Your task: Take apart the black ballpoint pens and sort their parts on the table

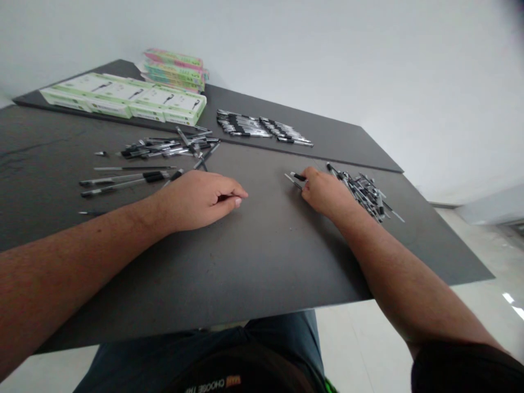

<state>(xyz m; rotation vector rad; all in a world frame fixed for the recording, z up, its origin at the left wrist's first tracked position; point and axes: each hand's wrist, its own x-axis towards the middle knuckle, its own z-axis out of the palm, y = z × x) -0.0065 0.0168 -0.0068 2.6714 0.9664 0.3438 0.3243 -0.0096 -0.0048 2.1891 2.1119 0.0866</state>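
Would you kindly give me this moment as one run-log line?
left hand: nothing visibly held; right hand: touching slim pen parts; beside right hand: loose pen pile; back left: green-white boxes

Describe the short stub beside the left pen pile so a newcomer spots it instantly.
On the dark grey table, find the loose pen pile in front of the green-and-white boxes. Just left of that pile lies the stub, apart from it and far shorter than the pens.
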